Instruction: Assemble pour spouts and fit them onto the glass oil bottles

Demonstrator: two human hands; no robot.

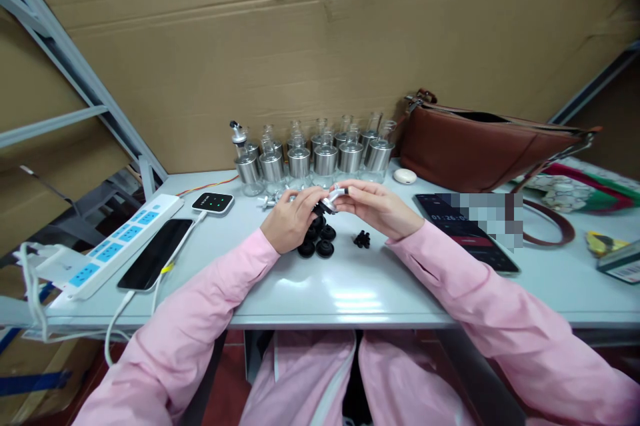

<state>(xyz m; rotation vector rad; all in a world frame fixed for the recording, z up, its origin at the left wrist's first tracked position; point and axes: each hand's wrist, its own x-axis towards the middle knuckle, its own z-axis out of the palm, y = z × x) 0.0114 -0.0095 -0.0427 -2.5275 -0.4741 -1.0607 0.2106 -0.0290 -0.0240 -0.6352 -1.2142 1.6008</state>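
A silver bottle pourer spout [332,201] with a dark part at its base is held between my two hands above the table. My left hand [294,218] is closed around its base end, fingers covering much of it. With thumb and fingertips, my right hand [380,207] pinches the spout's dark tip. Below and between the hands lie several round black stoppers [325,249]. A small cluster of black caps [362,239] sits under my right hand. More silver spouts [267,201] lie just behind my left hand, partly hidden by it.
Behind the hands stand two rows of glass bottles with metal sleeves [325,159]; one at left carries a pourer [239,135]. A power strip [123,246], phone [156,254] and cables lie left. At right are a large phone [465,233], white case [405,176] and brown bag [465,149].
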